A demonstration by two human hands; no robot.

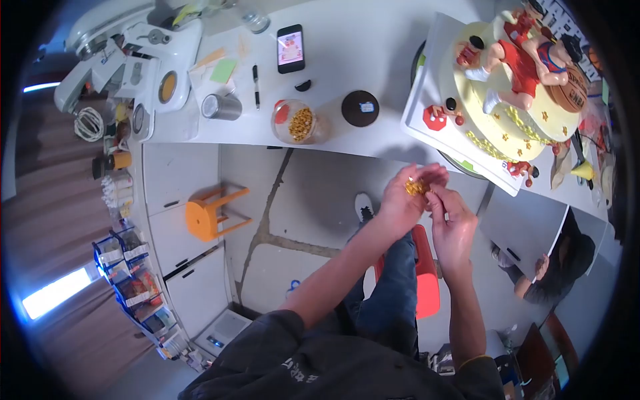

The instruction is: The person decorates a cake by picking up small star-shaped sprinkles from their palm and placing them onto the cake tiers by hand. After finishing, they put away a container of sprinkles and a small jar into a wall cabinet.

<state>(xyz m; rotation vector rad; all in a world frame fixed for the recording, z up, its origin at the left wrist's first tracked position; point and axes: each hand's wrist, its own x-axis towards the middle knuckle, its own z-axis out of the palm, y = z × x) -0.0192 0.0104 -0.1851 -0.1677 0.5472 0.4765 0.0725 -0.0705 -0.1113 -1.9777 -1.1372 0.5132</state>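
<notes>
My left hand (400, 202) is cupped palm up, holding a small heap of shiny gold pieces (417, 187). Thumb and fingers of my right hand (454, 220) are pinched together at the edge of that heap; what lies between the fingertips is hidden. Both hands are in front of the table edge, just below a tiered pale yellow cake (475, 110) with gold stars, yellow trim and basketball player figures. The cake sits on a white board (427, 131). To the left, a clear cup (283, 128) holds more gold pieces.
On the white table are a round black disc (360, 109), a phone (291, 49), a pen (256, 87), a metal cup (221, 107) and a stand mixer (107, 67). Below are an orange stool (202, 221) and a red stool (427, 273). Another person (567, 267) crouches by a cabinet door at right.
</notes>
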